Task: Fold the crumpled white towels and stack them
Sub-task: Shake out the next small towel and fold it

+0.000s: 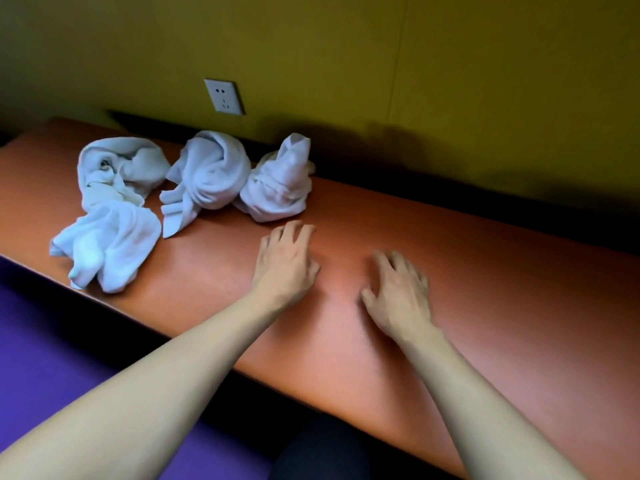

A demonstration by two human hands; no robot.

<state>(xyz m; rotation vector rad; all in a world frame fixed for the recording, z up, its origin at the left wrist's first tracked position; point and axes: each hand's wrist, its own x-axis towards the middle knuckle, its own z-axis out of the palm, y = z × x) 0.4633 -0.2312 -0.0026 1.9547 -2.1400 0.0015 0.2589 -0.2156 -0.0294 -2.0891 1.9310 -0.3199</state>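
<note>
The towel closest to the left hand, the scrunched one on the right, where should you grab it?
Probably by the peak that sticks up at the back of that crumpled white towel. It stands free of the bunched folds below, so fingers can pinch it from above. The left hand, nearest and empty, could reach forward over the orange table and lift.

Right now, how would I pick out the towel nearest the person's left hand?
Start at the white wall socket above the orange table. Below it lie crumpled white towels; take the rightmost towel, just beyond the left hand. Unlike its flatter neighbours, it stands as a tight bundle with a peak pointing up.
</note>
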